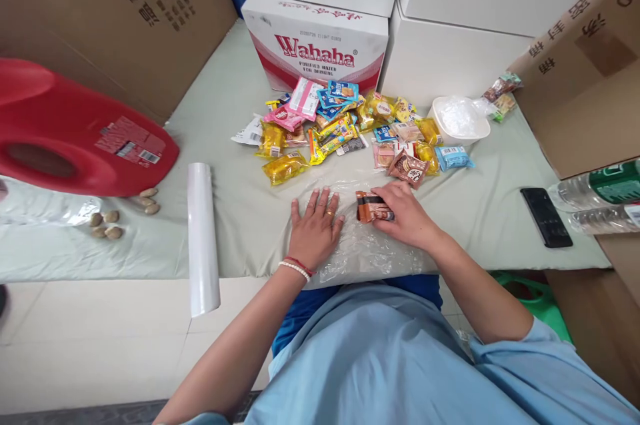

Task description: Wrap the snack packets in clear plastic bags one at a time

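Note:
My left hand (316,227) lies flat with fingers spread on a clear plastic bag (360,248) spread at the front edge of the cloth-covered table. My right hand (406,213) is closed round a small brown and orange snack packet (371,207) and holds it on top of the bag. Just beyond my hands lies a heap of several colourful snack packets (345,128), among them a brown one (408,168) and a yellow one (285,167).
A white roll (202,238) overhangs the front edge at left. A red jug (75,135), several nuts (107,222), a Wahaha carton (315,45), a white bowl (460,120), a black phone (546,216) and water bottles (600,195) surround the area. Cardboard boxes stand on both sides.

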Demonstrator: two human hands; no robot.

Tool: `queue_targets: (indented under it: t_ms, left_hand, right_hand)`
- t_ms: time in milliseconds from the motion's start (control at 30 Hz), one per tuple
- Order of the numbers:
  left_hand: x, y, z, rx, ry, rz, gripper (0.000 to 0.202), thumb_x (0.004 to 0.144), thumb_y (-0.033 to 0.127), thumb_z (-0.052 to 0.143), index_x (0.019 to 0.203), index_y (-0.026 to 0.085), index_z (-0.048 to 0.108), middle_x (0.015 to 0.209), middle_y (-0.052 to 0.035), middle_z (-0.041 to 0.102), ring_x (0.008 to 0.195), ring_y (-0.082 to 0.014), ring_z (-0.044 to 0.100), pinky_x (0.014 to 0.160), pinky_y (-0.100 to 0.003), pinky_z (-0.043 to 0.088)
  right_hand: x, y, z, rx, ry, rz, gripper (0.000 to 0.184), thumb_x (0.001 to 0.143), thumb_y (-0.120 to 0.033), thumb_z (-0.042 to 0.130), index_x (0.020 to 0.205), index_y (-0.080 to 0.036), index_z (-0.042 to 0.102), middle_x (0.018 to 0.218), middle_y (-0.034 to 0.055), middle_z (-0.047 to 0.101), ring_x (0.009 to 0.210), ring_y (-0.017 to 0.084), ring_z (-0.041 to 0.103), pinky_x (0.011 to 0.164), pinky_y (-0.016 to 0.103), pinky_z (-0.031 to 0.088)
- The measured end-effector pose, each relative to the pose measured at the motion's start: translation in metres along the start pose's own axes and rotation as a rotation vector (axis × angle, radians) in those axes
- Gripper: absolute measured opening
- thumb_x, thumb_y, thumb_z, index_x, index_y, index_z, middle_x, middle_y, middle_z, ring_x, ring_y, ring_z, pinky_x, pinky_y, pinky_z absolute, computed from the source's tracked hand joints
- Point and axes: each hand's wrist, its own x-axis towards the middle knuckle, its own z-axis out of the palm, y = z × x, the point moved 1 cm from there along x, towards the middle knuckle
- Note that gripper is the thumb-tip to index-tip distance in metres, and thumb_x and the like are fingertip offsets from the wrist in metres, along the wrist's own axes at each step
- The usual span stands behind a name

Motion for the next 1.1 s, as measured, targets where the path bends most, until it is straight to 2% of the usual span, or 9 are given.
queue_targets:
  t_ms: [133, 233, 300, 400, 500, 667, 867, 967, 1100]
  left_hand:
    - [0.0, -0.001, -0.006, -0.023, -0.018, -0.003, 0.059, 0.109, 0.043, 0.022, 0.161, 0.024, 0.041, 0.172, -0.0095, 0.032, 0.161, -0.0292, 0.027, 0.128, -0.068, 0.015]
    - [-0.003, -0.008, -0.014, -0.044, -0.025, -0.006, 0.059, 0.109, 0.043, 0.021, 0.161, 0.025, 0.041, 0.173, -0.0081, 0.029, 0.161, -0.0291, 0.027, 0.127, -0.067, 0.018]
    - [-0.006, -0.016, -0.017, -0.03, -0.013, 0.003, 0.058, 0.109, 0.044, 0.023, 0.161, 0.027, 0.041, 0.173, -0.0081, 0.029, 0.161, -0.0303, 0.025, 0.127, -0.07, 0.013]
    - [-0.013, -0.027, -0.015, 0.002, -0.019, 0.017, 0.057, 0.108, 0.044, 0.027, 0.162, 0.029, 0.039, 0.171, -0.0093, 0.035, 0.16, -0.0315, 0.029, 0.127, -0.072, 0.006]
    - [-0.016, -0.033, -0.01, 0.013, -0.031, 0.018, 0.059, 0.108, 0.047, 0.028, 0.163, 0.028, 0.037, 0.17, -0.0105, 0.035, 0.159, -0.0313, 0.031, 0.127, -0.072, 0.006]
    - [-0.016, -0.032, -0.007, 0.013, -0.024, 0.017, 0.06, 0.108, 0.048, 0.027, 0.163, 0.026, 0.037, 0.172, -0.0104, 0.032, 0.16, -0.0297, 0.028, 0.127, -0.071, 0.005]
    - [-0.017, -0.032, -0.008, 0.012, -0.012, 0.01, 0.06, 0.108, 0.048, 0.028, 0.162, 0.024, 0.039, 0.171, -0.0099, 0.032, 0.16, -0.0293, 0.029, 0.127, -0.071, 0.007]
    - [-0.017, -0.032, -0.007, 0.007, -0.007, 0.008, 0.06, 0.108, 0.048, 0.028, 0.162, 0.025, 0.039, 0.171, -0.0101, 0.033, 0.16, -0.0297, 0.03, 0.127, -0.071, 0.008]
    - [-0.017, -0.032, -0.007, 0.002, -0.003, 0.018, 0.059, 0.108, 0.048, 0.029, 0.162, 0.026, 0.039, 0.171, -0.0097, 0.032, 0.16, -0.0297, 0.029, 0.128, -0.071, 0.008]
  right_hand:
    - [0.01, -0.02, 0.023, -0.04, -0.107, 0.014, 0.061, 0.088, -0.032, 0.073, 0.144, -0.016, 0.057, 0.129, 0.0168, 0.062, 0.125, 0.036, 0.046, 0.108, 0.051, 0.044]
    - [0.012, -0.021, 0.036, -0.076, -0.131, 0.048, 0.066, 0.09, -0.03, 0.072, 0.151, -0.015, 0.052, 0.132, 0.0177, 0.061, 0.128, 0.037, 0.045, 0.108, 0.052, 0.044]
    - [0.009, -0.018, 0.039, -0.073, -0.128, 0.056, 0.068, 0.09, -0.03, 0.073, 0.153, -0.016, 0.05, 0.134, 0.0178, 0.06, 0.129, 0.037, 0.045, 0.109, 0.052, 0.044]
    - [0.003, -0.012, 0.039, -0.043, -0.112, 0.038, 0.074, 0.09, -0.033, 0.074, 0.157, -0.019, 0.046, 0.142, 0.0182, 0.057, 0.134, 0.037, 0.044, 0.111, 0.055, 0.043]
    - [-0.003, -0.006, 0.037, 0.007, -0.089, -0.006, 0.079, 0.089, -0.033, 0.075, 0.16, -0.023, 0.041, 0.149, 0.0167, 0.055, 0.141, 0.036, 0.041, 0.116, 0.056, 0.039]
    - [-0.002, -0.003, 0.031, -0.009, -0.078, -0.015, 0.067, 0.091, -0.032, 0.072, 0.153, -0.018, 0.051, 0.144, 0.0184, 0.058, 0.138, 0.036, 0.044, 0.116, 0.055, 0.039]
    - [0.01, -0.011, 0.03, -0.061, -0.137, -0.008, 0.073, 0.09, -0.038, 0.074, 0.156, -0.02, 0.048, 0.147, 0.0193, 0.056, 0.142, 0.038, 0.043, 0.116, 0.058, 0.037]
    - [0.011, -0.012, 0.031, -0.038, -0.124, -0.022, 0.076, 0.089, -0.041, 0.075, 0.157, -0.021, 0.046, 0.152, 0.0187, 0.054, 0.146, 0.038, 0.04, 0.118, 0.058, 0.036]
    - [0.01, -0.016, 0.033, -0.035, -0.101, 0.004, 0.063, 0.092, -0.037, 0.071, 0.151, -0.022, 0.053, 0.146, 0.0169, 0.06, 0.143, 0.037, 0.044, 0.118, 0.059, 0.036]
